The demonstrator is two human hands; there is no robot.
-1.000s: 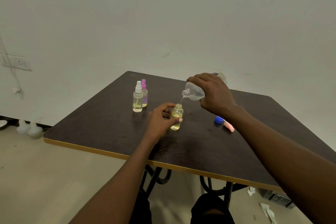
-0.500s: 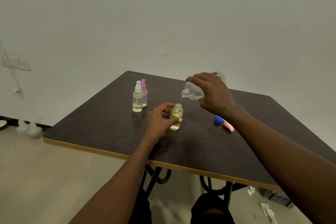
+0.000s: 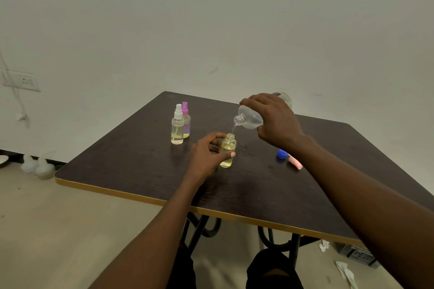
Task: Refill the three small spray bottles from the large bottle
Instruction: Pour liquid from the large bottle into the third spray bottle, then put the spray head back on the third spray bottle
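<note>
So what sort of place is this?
Likely a bare room in a home or small workshop: one dark table, a wall socket on a plain wall, paper scraps on the floor.

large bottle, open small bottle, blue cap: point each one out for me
large bottle [image 3: 249,117], head view, on its clear shoulder beside the neck
open small bottle [image 3: 229,146], head view, on its upper body below the neck
blue cap [image 3: 281,154], head view, on its top

Large bottle [image 3: 250,119] over uncapped bottle [image 3: 227,150] on table [image 3: 141,171], bottle pair [image 3: 177,130] behind-left.
</note>
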